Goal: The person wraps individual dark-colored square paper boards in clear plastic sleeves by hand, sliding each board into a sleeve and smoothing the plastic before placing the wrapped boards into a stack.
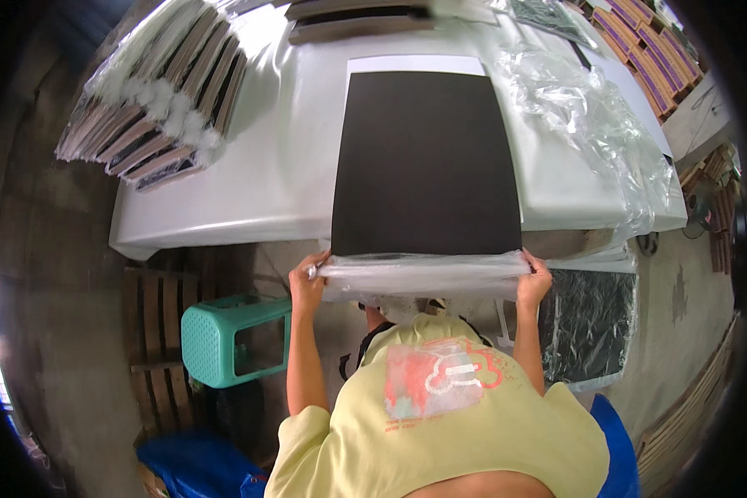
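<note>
A large black sheet (pixel 427 162) lies flat on the white-covered table, with a white sheet (pixel 415 63) showing past its far edge. Across its near end runs a clear plastic bag (pixel 423 275), gathered along the table's front edge. My left hand (pixel 308 280) pinches the left corner of the bag. At the opposite corner, the fingers of my right hand (pixel 534 278) are closed on the plastic as well. The bag is stretched between both hands, its mouth around or against the sheet's near edge; which of these, I cannot tell.
Wrapped panels (pixel 162 91) stand in stacks at the table's left. Loose clear plastic (pixel 589 124) lies to the right. A green stool (pixel 224 340) is below on the left. Another plastic-wrapped black panel (pixel 589 324) sits beyond my right forearm. Wooden pallets (pixel 162 311) lie under the table.
</note>
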The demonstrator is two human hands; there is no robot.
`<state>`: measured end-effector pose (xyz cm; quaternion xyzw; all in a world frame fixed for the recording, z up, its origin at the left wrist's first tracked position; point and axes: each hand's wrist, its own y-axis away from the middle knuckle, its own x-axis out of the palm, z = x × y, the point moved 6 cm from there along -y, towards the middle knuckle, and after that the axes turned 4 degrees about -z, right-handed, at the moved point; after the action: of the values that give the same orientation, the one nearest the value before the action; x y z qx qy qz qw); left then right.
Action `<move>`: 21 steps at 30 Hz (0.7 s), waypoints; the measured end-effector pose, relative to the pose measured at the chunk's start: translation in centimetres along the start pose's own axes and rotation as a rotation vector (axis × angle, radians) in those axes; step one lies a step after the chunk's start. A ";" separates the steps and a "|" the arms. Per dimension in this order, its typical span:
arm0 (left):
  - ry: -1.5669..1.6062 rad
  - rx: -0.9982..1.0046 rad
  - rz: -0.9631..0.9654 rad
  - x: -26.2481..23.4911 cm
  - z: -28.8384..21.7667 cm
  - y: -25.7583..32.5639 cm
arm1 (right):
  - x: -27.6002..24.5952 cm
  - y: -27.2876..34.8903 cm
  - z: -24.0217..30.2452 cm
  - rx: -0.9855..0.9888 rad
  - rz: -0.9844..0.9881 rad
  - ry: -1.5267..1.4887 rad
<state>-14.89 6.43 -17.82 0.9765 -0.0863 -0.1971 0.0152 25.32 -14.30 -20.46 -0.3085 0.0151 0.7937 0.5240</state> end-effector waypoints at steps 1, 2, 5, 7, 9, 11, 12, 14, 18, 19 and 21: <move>0.005 0.202 -0.050 0.0 -0.7 -0.3 | -0.1 0.5 -0.8 0.028 -0.013 -0.024; -0.055 0.012 0.046 0.0 2.7 -1.2 | 0.3 0.9 -1.8 0.115 0.001 -0.145; 0.225 0.147 -0.095 0.3 -0.3 -1.7 | 2.2 0.6 -3.0 0.394 -0.008 -0.502; 0.226 0.062 0.081 0.1 -0.1 -2.0 | 2.4 1.3 -2.5 0.491 -0.012 -0.478; 0.029 0.133 0.027 -0.8 1.1 -2.4 | 2.0 1.7 -2.0 0.408 -0.031 -0.412; -0.069 0.144 -0.027 -0.9 3.1 -3.2 | 1.6 2.6 0.0 0.193 -0.149 -0.239; -0.070 0.122 -0.054 -1.0 3.7 -3.8 | 1.4 3.3 1.2 0.092 -0.209 -0.152; -0.041 0.060 -0.060 -0.7 4.1 -4.8 | 2.0 3.9 0.2 0.176 -0.205 -0.274; 0.086 -0.004 0.016 0.8 4.0 -6.4 | 2.4 3.6 -1.2 0.383 -0.155 -0.366; 0.149 -0.017 0.027 1.1 4.9 -6.7 | 2.7 3.3 -2.2 0.393 -0.133 -0.373; 0.221 -0.149 0.059 1.6 6.1 -7.4 | 2.8 2.4 -2.7 0.296 -0.179 -0.313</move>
<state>-14.63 13.44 -24.50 0.9854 -0.0980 -0.0937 0.1030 23.80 -14.00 -24.76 -0.1017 0.0226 0.7712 0.6280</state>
